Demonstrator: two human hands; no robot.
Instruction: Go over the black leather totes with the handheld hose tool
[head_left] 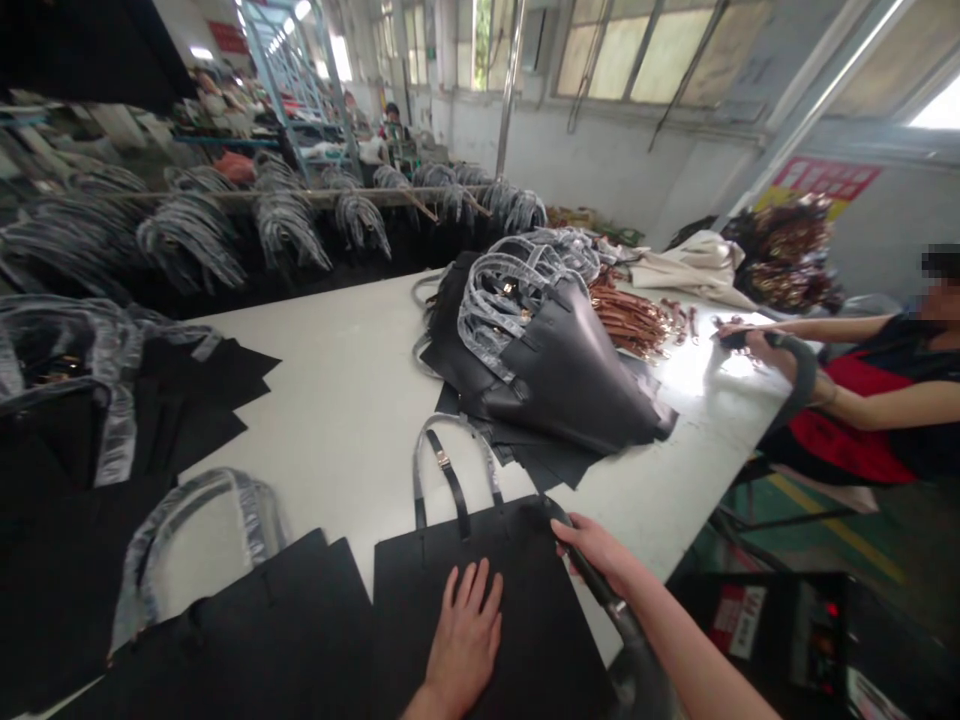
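My left hand (465,635) lies flat, fingers stretched, on a black leather bag panel (517,600) at the near edge of the white table (337,390). The panel carries a plastic-wrapped handle (450,470) with a small metal buckle. My right hand (596,555) is closed round a dark tool with a hose (622,640), its tip resting on the panel's upper right corner.
A pile of black bag panels with wrapped handles (555,370) lies mid-table, brown straps (630,320) behind it. More black panels (97,420) cover the left side. A seated co-worker's hands (757,345) hold a similar tool at the right edge. Racks of wrapped handles (285,220) hang behind.
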